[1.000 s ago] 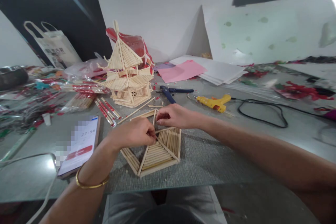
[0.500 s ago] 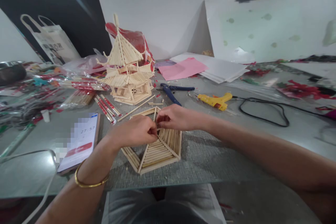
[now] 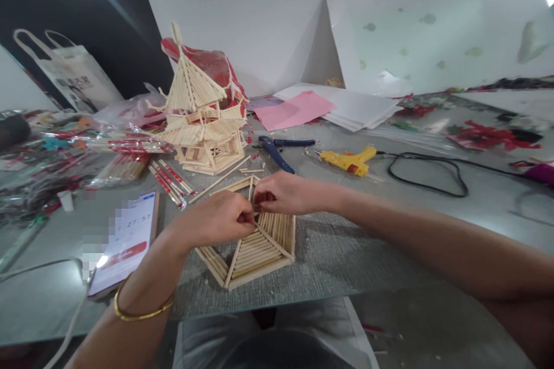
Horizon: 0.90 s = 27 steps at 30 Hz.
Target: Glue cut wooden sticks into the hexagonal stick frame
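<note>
A six-sided stick panel lies on the grey table, its near and right wedges filled with rows of thin wooden sticks. The left wedge shows a gap. My left hand is over the panel's left side, fingers curled in a pinch close to its centre. From the right, my right hand reaches in, its fingers bent together just beyond the left fingertips. Whatever is between the fingers of either hand is hidden or too small to name. Behind them stands a tiered pavilion model built of similar sticks.
A blue-handled cutting tool and a yellow glue gun with a black cord lie beyond my right arm. A phone rests by my left forearm. Red-wrapped sticks, pink paper and plastic packets fill the back and left.
The camera view has turned slightly, so the scene sits a little further left. Both hands stay pinched near the panel's centre, with barely any visible movement.
</note>
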Available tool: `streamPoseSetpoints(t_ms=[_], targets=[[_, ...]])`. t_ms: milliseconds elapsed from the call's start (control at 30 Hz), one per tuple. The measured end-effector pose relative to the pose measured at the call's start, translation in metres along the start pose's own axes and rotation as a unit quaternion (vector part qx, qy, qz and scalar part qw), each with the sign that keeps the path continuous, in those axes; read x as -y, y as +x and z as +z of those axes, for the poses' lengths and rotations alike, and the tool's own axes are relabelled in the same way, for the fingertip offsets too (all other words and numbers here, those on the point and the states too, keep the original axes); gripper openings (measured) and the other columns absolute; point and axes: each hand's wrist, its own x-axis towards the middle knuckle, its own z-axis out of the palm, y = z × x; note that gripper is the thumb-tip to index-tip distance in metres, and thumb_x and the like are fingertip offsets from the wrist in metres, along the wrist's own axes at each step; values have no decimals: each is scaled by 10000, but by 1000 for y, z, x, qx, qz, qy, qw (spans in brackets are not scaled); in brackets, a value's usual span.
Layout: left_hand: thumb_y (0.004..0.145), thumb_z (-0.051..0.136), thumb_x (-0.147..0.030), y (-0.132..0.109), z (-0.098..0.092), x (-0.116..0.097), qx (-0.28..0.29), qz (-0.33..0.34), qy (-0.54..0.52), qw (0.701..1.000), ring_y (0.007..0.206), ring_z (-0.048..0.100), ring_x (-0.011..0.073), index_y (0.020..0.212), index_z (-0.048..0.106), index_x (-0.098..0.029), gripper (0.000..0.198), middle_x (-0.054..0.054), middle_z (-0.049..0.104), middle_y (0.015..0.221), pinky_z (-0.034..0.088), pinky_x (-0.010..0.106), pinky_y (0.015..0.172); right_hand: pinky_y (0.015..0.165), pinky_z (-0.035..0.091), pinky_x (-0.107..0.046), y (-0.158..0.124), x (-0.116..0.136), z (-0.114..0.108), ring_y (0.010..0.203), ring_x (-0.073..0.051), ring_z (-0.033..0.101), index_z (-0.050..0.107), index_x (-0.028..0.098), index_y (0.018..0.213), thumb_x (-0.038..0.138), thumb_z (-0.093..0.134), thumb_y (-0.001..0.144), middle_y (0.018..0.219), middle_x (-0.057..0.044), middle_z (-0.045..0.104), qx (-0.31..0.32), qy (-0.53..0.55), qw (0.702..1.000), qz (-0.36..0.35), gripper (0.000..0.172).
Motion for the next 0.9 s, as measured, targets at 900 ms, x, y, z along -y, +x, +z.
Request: streamPoseSetpoints(t_ms=[900], targets=[[697, 492, -253, 3, 3, 3, -1, -9, -4, 1000, 582, 517, 113, 753, 678, -195, 202, 10, 638, 660, 308, 236, 537, 640, 361, -231, 0, 1, 2, 675, -104, 507, 672, 123, 807, 191, 535, 811, 707, -25, 613, -1, -57, 997, -52, 154]])
